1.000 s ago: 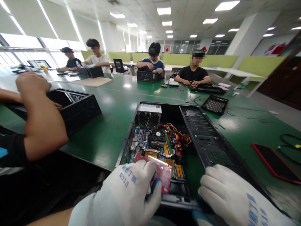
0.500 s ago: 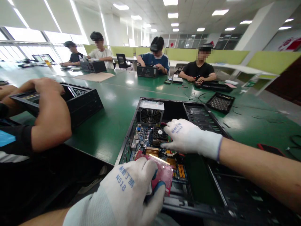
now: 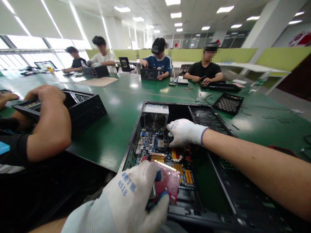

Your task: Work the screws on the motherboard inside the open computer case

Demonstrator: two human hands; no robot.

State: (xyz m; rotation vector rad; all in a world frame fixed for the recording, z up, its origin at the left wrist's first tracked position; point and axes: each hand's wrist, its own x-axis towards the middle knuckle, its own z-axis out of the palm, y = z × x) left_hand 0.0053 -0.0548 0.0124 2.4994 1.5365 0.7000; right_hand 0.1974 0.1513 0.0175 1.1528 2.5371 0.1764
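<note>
Circuit board, red (image 3: 167,185), is pinched between thumb and fingers of the gloved left hand (image 3: 136,192), toward seven o'clock from the middle of the open computer case (image 3: 132,137); it lies slantwise over the lower part of the blue motherboard (image 3: 148,140). The two hands are well apart. The right hand (image 3: 185,133), also in a white glove, reaches in from four o'clock, with fingers and thumb closed about the cooling fan (image 3: 167,136) near eleven o'clock. Whether the fan is wholly clear of the motherboard, I cannot tell. Just beyond it, also at eleven o'clock, sits the power supply (image 3: 155,120). The case stands on the green tabletop (image 3: 116,142), with a black mesh tray (image 3: 228,104) near it at two o'clock. Toward ten o'clock, a co-worker's bent arm (image 3: 52,124) reaches over a second black case (image 3: 88,113).
</note>
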